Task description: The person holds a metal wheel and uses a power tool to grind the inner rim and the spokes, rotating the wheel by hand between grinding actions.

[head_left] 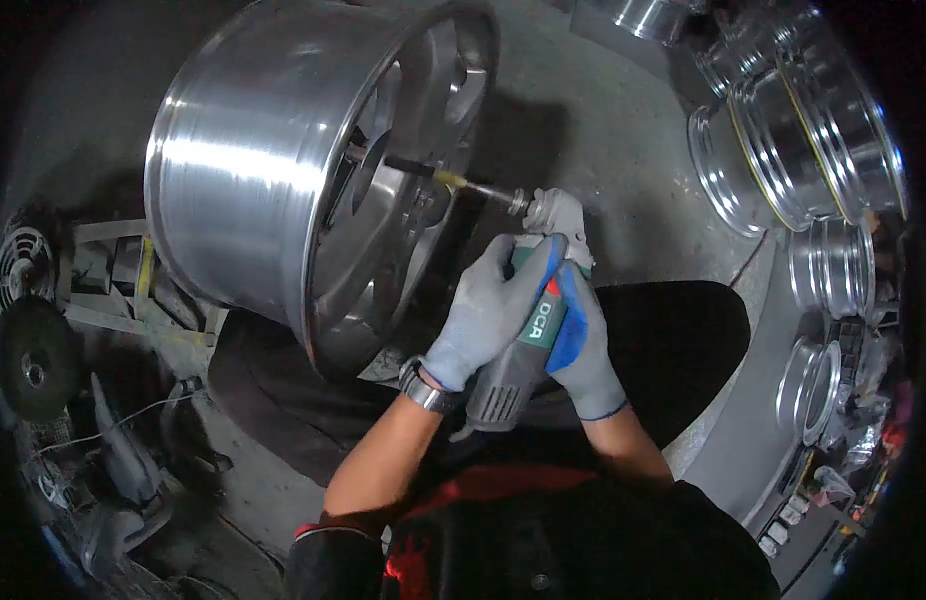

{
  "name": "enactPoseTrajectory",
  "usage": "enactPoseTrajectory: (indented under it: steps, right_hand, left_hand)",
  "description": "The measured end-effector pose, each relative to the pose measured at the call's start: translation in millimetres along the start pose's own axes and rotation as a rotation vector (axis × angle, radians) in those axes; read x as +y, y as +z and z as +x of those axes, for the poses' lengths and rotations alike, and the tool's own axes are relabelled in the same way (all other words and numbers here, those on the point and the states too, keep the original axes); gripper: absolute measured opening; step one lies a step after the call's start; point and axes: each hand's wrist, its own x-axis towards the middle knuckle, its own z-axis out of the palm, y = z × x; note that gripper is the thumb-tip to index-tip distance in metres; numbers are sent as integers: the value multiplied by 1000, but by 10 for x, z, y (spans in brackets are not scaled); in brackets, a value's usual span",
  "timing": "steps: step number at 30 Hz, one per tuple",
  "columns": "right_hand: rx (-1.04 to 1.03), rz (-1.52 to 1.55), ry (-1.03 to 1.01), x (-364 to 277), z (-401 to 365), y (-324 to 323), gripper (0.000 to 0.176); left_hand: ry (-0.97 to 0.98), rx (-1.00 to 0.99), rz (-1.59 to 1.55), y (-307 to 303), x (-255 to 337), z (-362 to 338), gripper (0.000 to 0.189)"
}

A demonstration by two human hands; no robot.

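Note:
Both my hands wear grey work gloves with blue on them. My left hand (pixel 488 305) is wrapped round the body of a green and grey angle grinder (pixel 520 365), a metal watch at its wrist. From the other side, my right hand (pixel 583 345) grips the same grinder near its metal head. A long thin shaft (pixel 473 187) runs from the head toward a large alloy wheel rim (pixel 253 150). The shaft's dark tip overlaps the spokes of the rim in this view. The rim stands tilted before me, its barrel shiny and its spoked face dull grey.
Several polished rims (pixel 773 150) stand stacked along the right side. At the left are a metal frame (pixel 133 285), a dark round disc (pixel 38 360) and loose cables. Small items and plastic wrapping (pixel 863 440) lie on the lower right. My dark-clad legs flank the work.

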Motion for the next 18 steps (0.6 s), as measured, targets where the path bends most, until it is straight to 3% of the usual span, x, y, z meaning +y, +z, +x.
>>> enactPoseTrajectory:
  steps: [8, 10, 18]
  right_hand:
    - [-11, 50, 64, -33, -44, 37, 42]
    - [-21, -5, 22, -23, 15, 2, 43]
    - [11, -12, 13, -3, -111, 85, 41]
  left_hand:
    - [-84, 24, 79, 27, -105, -102, 49]
    - [10, 33, -22, 26, -48, -51, 48]
    - [-9, -3, -6, -11, -112, -159, 44]
